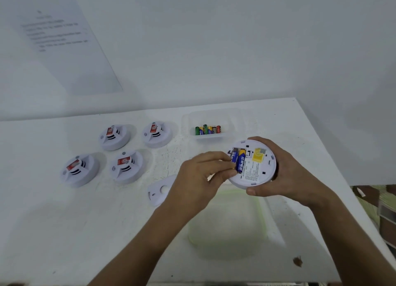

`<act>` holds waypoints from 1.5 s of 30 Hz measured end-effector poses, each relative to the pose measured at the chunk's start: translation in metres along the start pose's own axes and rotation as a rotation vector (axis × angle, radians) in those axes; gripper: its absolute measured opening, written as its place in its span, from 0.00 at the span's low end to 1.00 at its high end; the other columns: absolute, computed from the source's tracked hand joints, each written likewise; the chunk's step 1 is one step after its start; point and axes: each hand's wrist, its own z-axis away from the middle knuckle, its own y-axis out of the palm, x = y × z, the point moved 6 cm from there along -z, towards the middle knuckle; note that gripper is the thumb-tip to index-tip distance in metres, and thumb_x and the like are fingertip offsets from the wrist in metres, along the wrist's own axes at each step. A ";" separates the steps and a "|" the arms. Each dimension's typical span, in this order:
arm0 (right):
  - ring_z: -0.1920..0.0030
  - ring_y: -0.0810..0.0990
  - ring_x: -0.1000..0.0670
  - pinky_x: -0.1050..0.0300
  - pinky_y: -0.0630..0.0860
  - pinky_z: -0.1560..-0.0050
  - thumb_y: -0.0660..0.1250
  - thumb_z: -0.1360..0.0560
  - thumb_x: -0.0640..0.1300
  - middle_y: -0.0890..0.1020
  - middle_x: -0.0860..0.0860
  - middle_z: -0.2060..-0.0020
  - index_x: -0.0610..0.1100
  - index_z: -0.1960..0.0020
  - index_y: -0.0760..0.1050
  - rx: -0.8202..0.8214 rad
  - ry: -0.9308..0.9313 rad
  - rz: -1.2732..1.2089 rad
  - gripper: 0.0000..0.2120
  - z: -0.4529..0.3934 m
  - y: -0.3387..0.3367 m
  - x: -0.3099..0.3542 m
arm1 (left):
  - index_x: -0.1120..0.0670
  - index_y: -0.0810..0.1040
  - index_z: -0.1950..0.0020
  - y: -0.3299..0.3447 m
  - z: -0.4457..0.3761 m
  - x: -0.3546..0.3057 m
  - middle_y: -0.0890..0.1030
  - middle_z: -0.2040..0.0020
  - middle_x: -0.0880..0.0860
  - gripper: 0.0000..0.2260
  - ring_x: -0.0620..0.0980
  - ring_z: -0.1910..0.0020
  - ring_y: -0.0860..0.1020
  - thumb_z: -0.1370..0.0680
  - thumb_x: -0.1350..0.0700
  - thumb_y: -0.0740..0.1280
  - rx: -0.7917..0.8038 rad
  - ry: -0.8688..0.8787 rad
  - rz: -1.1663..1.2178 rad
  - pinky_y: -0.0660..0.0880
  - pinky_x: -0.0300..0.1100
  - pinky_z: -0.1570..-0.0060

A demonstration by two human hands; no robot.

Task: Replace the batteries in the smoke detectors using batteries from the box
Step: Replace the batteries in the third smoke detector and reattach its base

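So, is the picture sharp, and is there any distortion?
Head view: soft overall; the wall paper text is blurred unreadable, the battery label sharper; wide-angle bends the table edges; lighting even, faint shadows beside the detectors.

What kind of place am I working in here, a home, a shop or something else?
Probably a staged test or training workstation, not a home. A bare white table stands against blank white walls, a printed instruction sheet is stuck to the wall, and four identical smoke detectors lie in a neat grid beside a box of batteries.
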 end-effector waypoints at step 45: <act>0.38 0.79 0.54 0.62 0.80 0.49 0.82 0.46 0.40 0.81 0.57 0.40 0.54 0.32 0.70 0.298 0.034 0.006 0.45 -0.046 0.115 0.030 | 0.53 0.78 0.51 -0.135 0.101 0.124 0.73 0.55 0.45 0.24 0.38 0.58 0.72 0.39 0.44 0.80 0.085 -0.659 -0.321 0.66 0.29 0.61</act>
